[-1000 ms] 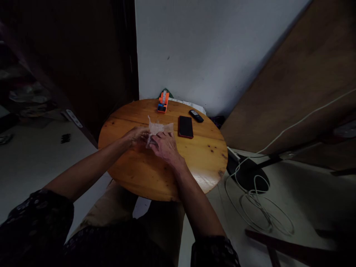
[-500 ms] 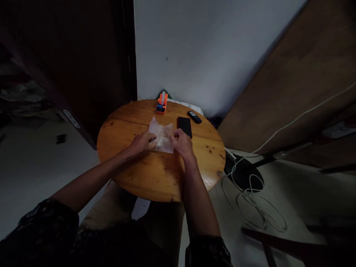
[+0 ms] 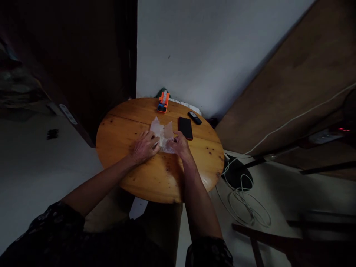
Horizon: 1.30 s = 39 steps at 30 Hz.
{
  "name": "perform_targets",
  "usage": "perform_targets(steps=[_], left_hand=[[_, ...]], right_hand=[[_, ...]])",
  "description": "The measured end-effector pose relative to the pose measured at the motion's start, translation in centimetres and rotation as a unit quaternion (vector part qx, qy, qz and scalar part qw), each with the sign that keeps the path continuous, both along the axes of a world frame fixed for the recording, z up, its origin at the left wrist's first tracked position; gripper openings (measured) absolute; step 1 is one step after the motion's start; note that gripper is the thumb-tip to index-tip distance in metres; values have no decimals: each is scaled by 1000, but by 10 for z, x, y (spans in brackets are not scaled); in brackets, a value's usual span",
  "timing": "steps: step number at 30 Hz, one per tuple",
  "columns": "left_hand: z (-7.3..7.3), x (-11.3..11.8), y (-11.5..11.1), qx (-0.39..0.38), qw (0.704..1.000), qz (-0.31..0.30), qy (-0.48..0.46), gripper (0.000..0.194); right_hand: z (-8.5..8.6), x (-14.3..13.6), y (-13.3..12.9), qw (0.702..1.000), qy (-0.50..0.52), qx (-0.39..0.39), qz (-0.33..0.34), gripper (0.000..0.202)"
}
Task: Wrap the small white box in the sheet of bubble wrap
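A crinkled, see-through sheet of bubble wrap lies on the round wooden table, with its far corners sticking up. At the wrap's left edge is my left hand, its fingers curled and closed on the plastic. My right hand pinches the right side of the sheet, thumb and fingers bent together. Both hands hide parts of the wrap's edges. Just beyond my right hand lies a flat black case with reddish edges, apart from the fingers.
An orange tape dispenser stands at the table's far edge. A dark mobile phone lies at the far right. White wall rises behind. Looped pale cable lies on the floor to the right, near dark wooden furniture.
My left hand has turned more palm-down and moved a little right over the wrap. The right hand has shifted slightly down, clear of the black case. The wrap's sides are drawn closer together.
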<state>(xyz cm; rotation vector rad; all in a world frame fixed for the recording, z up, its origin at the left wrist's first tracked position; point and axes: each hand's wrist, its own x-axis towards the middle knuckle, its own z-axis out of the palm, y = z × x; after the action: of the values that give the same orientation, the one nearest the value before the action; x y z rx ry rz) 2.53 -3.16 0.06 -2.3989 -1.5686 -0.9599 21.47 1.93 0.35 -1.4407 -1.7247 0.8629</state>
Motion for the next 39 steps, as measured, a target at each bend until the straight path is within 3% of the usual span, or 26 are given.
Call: perform_targets(steps=[5, 12, 15, 17, 20, 23, 25, 31, 36, 39], left_hand=[[0, -1, 1, 5, 1000, -17, -3, 18], [3, 0, 2, -31, 998, -44, -40, 22], [2, 1, 3, -46, 995, -50, -78, 23], [0, 1, 5, -60, 989, -50, -124, 34], [-5, 0, 6, -93, 971, -45, -214, 55], [-9, 0, 5, -130, 943, -57, -299, 62], [-9, 1, 5, -140, 934, -58, -325, 58], [-6, 5, 9, -131, 944, -14, -304, 35], [-15, 2, 14, -121, 951, -26, -285, 40], [-14, 1, 13, -118, 957, -22, -264, 41]], right_hand=[[8, -17, -6, 996, 85, 13, 12, 54], [8, -32, -14, 980, 195, -32, 15, 56], [12, -29, -19, 970, 232, -60, 49, 60], [15, -25, -21, 963, 246, -79, 79, 62], [17, -21, -22, 964, 226, -79, 117, 61], [12, -22, -20, 974, 164, -48, 150, 66], [8, -24, -19, 980, 112, -12, 162, 71], [7, -27, -23, 983, -28, 71, 168, 82], [14, -21, -24, 977, 39, 14, 211, 82], [16, -14, -18, 979, 106, 11, 171, 67]])
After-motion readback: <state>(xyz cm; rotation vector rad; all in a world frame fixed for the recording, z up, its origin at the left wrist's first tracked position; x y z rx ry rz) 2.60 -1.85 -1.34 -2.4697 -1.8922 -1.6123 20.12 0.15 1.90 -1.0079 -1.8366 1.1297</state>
